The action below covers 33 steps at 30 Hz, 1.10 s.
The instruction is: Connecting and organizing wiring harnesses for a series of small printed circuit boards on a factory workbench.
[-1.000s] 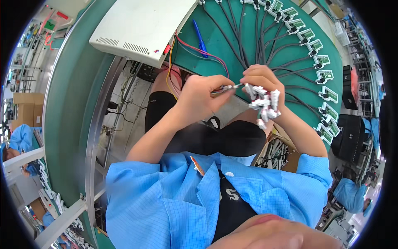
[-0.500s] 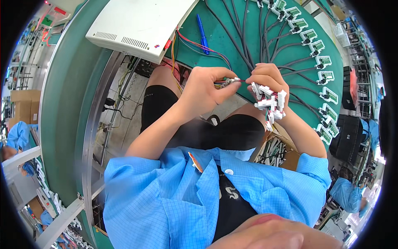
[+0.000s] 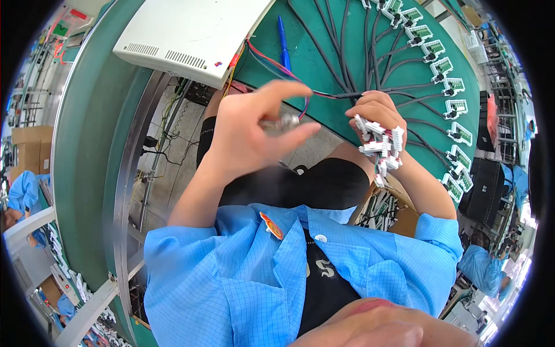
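My left hand (image 3: 245,130) is slightly blurred, its thumb and forefinger spread apart. A small pale wired connector (image 3: 289,120) sits in that hand, against the other fingers, which are partly hidden. Thin coloured wires (image 3: 272,61) run from the white box to the area behind my forefinger. My right hand (image 3: 378,110) is closed round a bundle of dark grey cables (image 3: 347,69). White plugs (image 3: 378,144) hang in a cluster from beneath its fingers. The cables fan out over the green table to several white plug housings with green boards (image 3: 455,108).
A white vented box (image 3: 191,34) stands at the table's upper left. A blue pen (image 3: 283,43) lies on the green tabletop (image 3: 306,34). Below my right forearm is an open carton (image 3: 407,222) with white parts. A metal-edged green bench (image 3: 87,162) runs along my left side.
My left hand has moved left, away from my right, and its thumb and forefinger have parted from their pinch. The pale connector moved with it. My right hand has barely shifted.
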Each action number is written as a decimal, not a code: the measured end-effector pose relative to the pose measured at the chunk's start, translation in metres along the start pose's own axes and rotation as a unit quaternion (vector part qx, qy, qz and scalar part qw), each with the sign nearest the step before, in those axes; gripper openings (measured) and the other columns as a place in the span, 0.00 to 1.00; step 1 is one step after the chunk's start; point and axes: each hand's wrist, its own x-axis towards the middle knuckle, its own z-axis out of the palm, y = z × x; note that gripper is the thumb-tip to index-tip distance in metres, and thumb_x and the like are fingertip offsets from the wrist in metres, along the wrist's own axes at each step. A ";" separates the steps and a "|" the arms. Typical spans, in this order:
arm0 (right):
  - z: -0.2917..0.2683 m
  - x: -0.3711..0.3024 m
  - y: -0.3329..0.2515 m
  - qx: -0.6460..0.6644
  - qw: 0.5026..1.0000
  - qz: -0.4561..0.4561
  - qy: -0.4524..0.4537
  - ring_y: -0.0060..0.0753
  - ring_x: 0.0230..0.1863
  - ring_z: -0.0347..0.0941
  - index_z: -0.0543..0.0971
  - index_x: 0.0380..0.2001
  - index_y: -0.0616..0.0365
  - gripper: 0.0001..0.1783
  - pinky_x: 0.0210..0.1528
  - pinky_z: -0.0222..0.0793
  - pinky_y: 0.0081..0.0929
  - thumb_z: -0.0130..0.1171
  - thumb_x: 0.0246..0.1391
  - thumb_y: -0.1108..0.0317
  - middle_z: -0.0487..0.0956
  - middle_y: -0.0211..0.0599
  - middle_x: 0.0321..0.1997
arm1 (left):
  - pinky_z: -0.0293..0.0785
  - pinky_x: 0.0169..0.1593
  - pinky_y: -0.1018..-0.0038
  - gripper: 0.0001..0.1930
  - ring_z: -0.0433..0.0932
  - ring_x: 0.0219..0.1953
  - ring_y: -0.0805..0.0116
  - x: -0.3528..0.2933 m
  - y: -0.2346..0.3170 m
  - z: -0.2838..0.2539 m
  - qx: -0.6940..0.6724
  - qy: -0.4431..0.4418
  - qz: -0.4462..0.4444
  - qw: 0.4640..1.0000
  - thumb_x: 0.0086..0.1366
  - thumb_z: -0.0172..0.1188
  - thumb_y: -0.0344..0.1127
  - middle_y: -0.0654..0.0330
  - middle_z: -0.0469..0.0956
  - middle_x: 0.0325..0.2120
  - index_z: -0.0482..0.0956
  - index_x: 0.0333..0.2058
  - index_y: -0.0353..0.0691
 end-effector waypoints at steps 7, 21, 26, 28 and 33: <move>0.003 0.002 -0.001 0.010 1.000 0.003 -0.024 0.34 0.34 0.76 0.81 0.32 0.53 0.16 0.45 0.69 0.33 0.68 0.33 0.69 0.79 0.29 0.29 | 0.74 0.26 0.73 0.14 0.80 0.22 0.65 0.011 -0.009 0.043 0.058 -0.035 0.157 0.985 0.50 0.69 0.29 0.61 0.81 0.23 0.84 0.38 0.42; 0.002 -0.003 -0.005 0.071 0.989 0.126 -0.013 0.38 0.34 0.74 0.79 0.31 0.53 0.07 0.49 0.67 0.34 0.68 0.49 0.69 0.78 0.30 0.28 | 0.71 0.40 0.82 0.13 0.74 0.32 0.79 -0.006 -0.025 0.052 -0.426 -0.015 -0.183 0.886 0.70 0.53 0.28 0.66 0.77 0.28 0.77 0.50 0.31; -0.001 0.000 -0.005 0.086 0.989 0.118 -0.026 0.37 0.33 0.74 0.79 0.31 0.53 0.07 0.50 0.67 0.35 0.68 0.49 0.68 0.78 0.30 0.27 | 0.70 0.39 0.82 0.14 0.73 0.31 0.80 -0.003 -0.022 0.048 -0.363 -0.054 -0.161 0.916 0.70 0.53 0.27 0.65 0.76 0.27 0.78 0.52 0.34; 0.001 -0.001 -0.003 0.091 0.989 0.118 -0.021 0.37 0.33 0.74 0.79 0.31 0.54 0.07 0.51 0.66 0.35 0.68 0.49 0.68 0.79 0.30 0.28 | 0.70 0.38 0.82 0.14 0.73 0.31 0.80 -0.002 -0.025 0.049 -0.348 -0.056 -0.149 0.924 0.69 0.53 0.27 0.65 0.75 0.26 0.79 0.52 0.35; -0.001 -0.003 -0.003 0.097 0.986 0.135 -0.036 0.37 0.36 0.75 0.80 0.31 0.53 0.07 0.53 0.66 0.35 0.68 0.49 0.67 0.80 0.30 0.30 | 0.70 0.37 0.81 0.13 0.73 0.30 0.79 0.001 -0.021 0.044 -0.300 -0.077 -0.139 0.941 0.68 0.54 0.26 0.65 0.76 0.25 0.81 0.50 0.37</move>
